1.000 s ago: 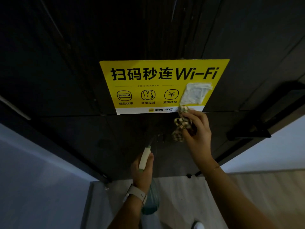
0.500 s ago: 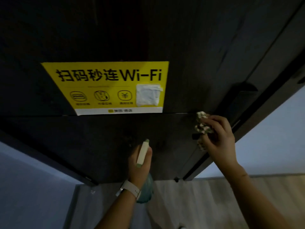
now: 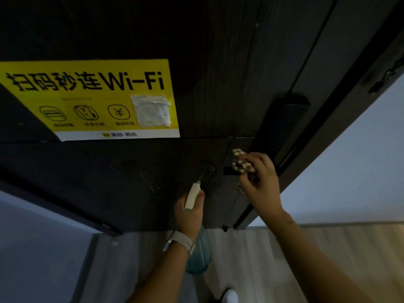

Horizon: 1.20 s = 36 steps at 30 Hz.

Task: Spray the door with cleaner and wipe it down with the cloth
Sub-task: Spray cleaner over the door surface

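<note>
Since the earlier frame the right hand (image 3: 261, 182), bunching the checked cloth (image 3: 241, 164), has slid to three o'clock of the yellow sign (image 3: 87, 99) on the door (image 3: 218, 62), while the left hand (image 3: 190, 212) grips the spray bottle (image 3: 197, 256) at six o'clock, so wiping seems underway, and next comes pressing the cloth flat.

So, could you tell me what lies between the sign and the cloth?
Only bare dark door separates the sign from the cloth, in the head view.
</note>
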Each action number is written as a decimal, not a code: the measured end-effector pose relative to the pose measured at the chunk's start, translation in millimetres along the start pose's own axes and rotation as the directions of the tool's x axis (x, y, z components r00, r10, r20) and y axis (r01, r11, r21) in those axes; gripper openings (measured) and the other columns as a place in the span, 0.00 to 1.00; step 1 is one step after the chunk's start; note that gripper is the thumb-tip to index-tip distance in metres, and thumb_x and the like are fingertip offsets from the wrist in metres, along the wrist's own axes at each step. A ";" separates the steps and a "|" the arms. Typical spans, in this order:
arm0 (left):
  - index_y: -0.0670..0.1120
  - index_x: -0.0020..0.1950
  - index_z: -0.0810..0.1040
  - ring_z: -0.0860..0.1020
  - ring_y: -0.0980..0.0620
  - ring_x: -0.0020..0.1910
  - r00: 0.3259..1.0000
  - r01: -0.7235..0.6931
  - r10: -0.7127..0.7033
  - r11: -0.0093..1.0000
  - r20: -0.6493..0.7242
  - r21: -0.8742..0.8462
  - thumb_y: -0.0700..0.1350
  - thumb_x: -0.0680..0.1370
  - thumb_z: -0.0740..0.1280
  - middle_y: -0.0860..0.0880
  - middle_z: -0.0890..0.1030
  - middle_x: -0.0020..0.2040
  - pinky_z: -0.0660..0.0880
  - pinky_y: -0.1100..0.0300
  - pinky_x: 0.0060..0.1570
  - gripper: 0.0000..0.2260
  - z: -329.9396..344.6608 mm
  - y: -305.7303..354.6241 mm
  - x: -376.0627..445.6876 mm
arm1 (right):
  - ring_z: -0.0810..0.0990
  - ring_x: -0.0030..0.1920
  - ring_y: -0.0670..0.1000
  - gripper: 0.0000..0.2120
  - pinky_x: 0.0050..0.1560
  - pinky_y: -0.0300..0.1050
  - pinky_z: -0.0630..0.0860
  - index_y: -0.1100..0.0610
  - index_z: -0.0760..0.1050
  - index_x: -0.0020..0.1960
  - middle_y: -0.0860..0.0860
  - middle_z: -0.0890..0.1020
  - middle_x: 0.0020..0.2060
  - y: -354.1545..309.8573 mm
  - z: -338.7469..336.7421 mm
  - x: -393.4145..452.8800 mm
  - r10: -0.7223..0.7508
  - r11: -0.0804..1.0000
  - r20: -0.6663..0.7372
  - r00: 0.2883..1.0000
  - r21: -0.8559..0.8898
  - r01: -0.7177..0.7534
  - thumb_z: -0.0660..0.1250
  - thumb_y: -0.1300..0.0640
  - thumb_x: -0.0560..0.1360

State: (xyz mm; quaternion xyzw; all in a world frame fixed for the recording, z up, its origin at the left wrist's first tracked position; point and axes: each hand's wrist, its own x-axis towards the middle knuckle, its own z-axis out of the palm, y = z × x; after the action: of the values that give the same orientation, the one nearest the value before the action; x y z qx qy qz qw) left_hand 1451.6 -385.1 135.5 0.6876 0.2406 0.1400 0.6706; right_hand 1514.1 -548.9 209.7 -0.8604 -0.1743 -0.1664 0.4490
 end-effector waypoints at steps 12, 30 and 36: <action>0.53 0.40 0.77 0.75 0.57 0.34 0.998 -0.033 0.030 0.998 0.058 0.050 0.39 0.78 0.68 0.46 0.77 0.35 0.74 0.58 0.37 0.10 4.8 -5.3 -11.9 | 0.73 0.58 0.48 0.19 0.59 0.35 0.69 0.57 0.76 0.60 0.50 0.73 0.58 3.0 2.9 -2.1 0.006 1.000 -0.028 1.000 0.030 -0.005 0.62 0.55 0.71; 0.48 0.44 0.78 0.79 0.56 0.41 0.990 -0.091 0.103 0.988 -0.092 0.123 0.55 0.71 0.74 0.48 0.79 0.45 0.76 0.65 0.38 0.12 -85.1 10.5 -42.0 | 0.73 0.60 0.42 0.18 0.60 0.33 0.70 0.57 0.75 0.62 0.52 0.74 0.59 -61.8 55.8 -21.0 -0.058 0.941 0.094 0.994 0.338 0.023 0.64 0.60 0.72; 0.45 0.40 0.83 0.80 0.53 0.37 0.968 -0.065 0.127 0.961 -0.216 0.270 0.60 0.68 0.74 0.52 0.80 0.38 0.77 0.61 0.36 0.18 -171.9 -10.3 -40.3 | 0.76 0.58 0.44 0.17 0.58 0.35 0.73 0.53 0.76 0.60 0.47 0.75 0.58 -91.3 134.0 -50.6 0.028 0.887 0.304 0.952 0.432 -0.164 0.65 0.56 0.71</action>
State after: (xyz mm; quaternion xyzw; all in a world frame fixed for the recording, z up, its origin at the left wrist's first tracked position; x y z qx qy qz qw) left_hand 1327.5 -259.3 141.1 0.7598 0.2994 0.2186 0.5341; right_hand 1445.8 -396.3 180.1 -0.7548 -0.2289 0.0290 0.6141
